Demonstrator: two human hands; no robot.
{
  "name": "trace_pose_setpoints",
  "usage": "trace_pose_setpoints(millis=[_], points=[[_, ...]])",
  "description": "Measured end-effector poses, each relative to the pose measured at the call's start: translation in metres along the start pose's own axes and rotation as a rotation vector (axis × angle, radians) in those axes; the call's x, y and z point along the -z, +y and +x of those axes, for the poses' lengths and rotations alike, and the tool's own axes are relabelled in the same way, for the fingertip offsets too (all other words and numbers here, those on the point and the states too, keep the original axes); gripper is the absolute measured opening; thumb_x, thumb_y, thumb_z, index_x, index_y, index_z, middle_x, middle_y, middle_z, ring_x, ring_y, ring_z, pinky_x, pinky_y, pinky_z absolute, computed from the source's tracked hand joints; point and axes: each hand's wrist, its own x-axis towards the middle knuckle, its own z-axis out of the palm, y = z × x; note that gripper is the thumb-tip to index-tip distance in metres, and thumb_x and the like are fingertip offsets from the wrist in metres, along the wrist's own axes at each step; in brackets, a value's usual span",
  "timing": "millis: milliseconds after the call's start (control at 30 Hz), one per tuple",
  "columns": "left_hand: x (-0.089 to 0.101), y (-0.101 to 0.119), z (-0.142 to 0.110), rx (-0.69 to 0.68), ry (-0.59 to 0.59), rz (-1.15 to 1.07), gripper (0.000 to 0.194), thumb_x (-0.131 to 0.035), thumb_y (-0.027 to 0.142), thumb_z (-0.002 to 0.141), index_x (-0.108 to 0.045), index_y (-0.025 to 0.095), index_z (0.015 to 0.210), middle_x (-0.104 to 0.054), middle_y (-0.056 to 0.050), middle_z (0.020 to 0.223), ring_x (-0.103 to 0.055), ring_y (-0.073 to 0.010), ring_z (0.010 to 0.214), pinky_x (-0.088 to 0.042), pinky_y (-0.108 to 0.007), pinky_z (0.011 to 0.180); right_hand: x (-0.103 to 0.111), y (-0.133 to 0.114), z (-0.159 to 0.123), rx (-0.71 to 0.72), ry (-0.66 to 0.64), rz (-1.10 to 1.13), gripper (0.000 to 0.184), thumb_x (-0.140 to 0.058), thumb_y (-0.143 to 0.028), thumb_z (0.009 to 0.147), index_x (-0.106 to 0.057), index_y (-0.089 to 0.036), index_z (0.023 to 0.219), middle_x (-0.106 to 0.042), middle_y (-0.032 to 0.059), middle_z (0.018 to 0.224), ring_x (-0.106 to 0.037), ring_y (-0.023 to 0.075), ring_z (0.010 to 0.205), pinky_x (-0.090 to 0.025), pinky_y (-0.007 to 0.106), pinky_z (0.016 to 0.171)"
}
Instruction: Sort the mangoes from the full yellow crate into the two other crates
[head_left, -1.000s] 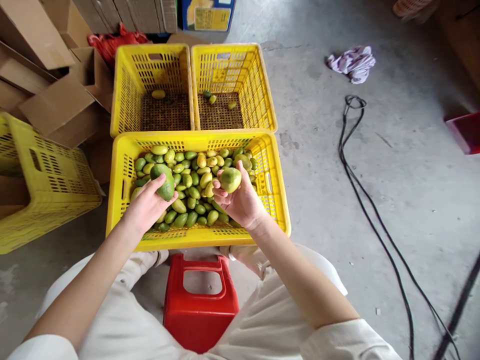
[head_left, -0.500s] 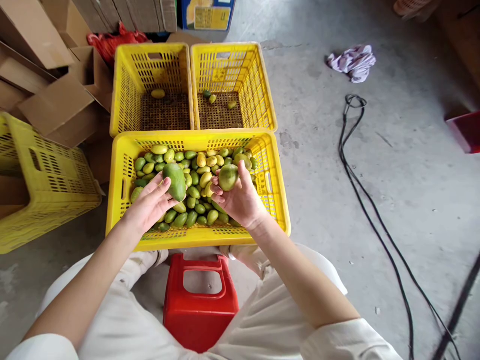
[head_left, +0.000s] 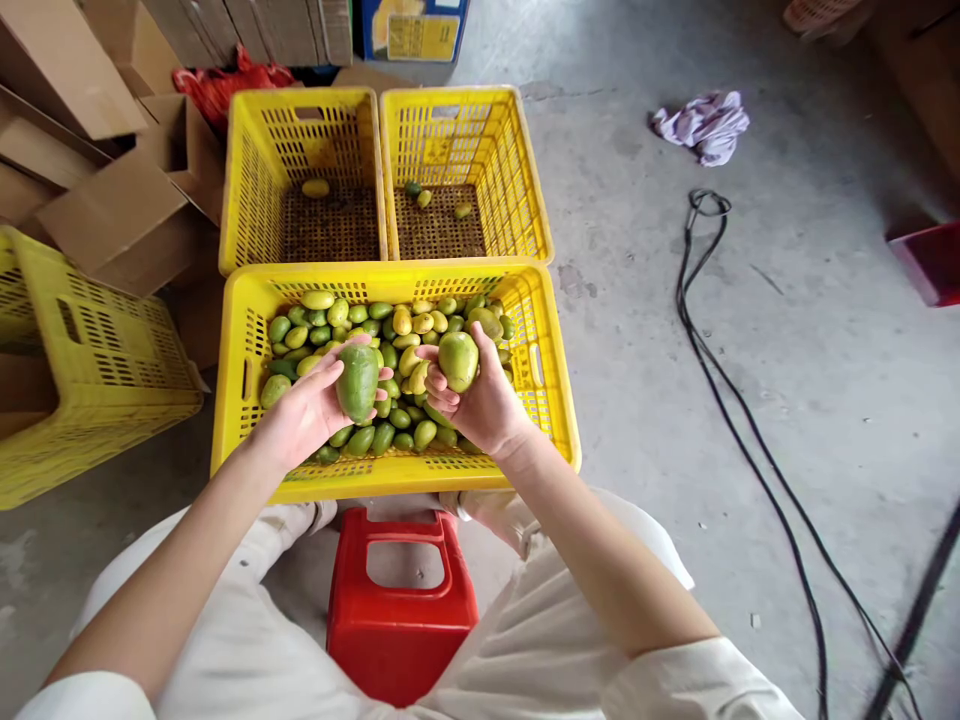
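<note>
Your left hand (head_left: 310,408) grasps a green fruit (head_left: 358,382), your right hand (head_left: 486,402) a yellowish-green fruit (head_left: 458,361). The yellow label (head_left: 422,38) is unreadable.

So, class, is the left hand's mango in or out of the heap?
Out: the left hand holds the green mango above the heap.

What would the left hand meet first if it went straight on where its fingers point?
Probably the right hand, which holds a green fruit across from the left hand. Depth is unclear, though: if lower, it might touch loose fruits in the nearest crate first.
</note>
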Motion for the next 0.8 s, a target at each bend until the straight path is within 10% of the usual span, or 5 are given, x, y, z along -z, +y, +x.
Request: trace_pose_setpoints(millis=[333,633,800], points=[[-0.007,0.000,0.003,0.035,0.146,-0.070,0.021,-0.078,0.030,0.097,-0.081,0.014,0.111,-0.086,-0.014,0.113,-0.076,-0.0188,0.080,-0.063,-0.028,0.067,-0.001,0.002,0.001,0.006,0.021,0.065,0.043,-0.061,-0.057,0.112,-0.069,-0.022,0.089,-0.075,0.0042,0.086,-0.057,0.0134,0.065,-0.048,0.022,0.051],[0.006,-0.009,0.008,-0.075,0.195,-0.036,0.049,-0.103,0.035,0.080,-0.082,0.023,0.123,-0.086,-0.009,0.125,-0.078,-0.0238,0.118,-0.059,-0.031,0.101,0.000,0.006,0.002,0.000,0.072,0.157,0.016,-0.084,-0.039,0.097,-0.077,-0.026,0.100,-0.078,-0.0001,0.093,-0.070,0.0138,0.077,-0.062,0.022,0.069],[0.009,-0.010,0.009,-0.119,0.202,-0.022,0.036,-0.107,0.031,0.075,-0.081,0.020,0.096,-0.085,-0.009,0.106,-0.078,-0.0254,0.114,-0.060,-0.029,0.093,0.001,0.008,0.002,0.066,0.079,0.175,0.014,-0.085,-0.023,0.089,-0.080,-0.025,0.102,-0.078,-0.0012,0.091,-0.072,0.0131,0.083,-0.065,0.022,0.082]])
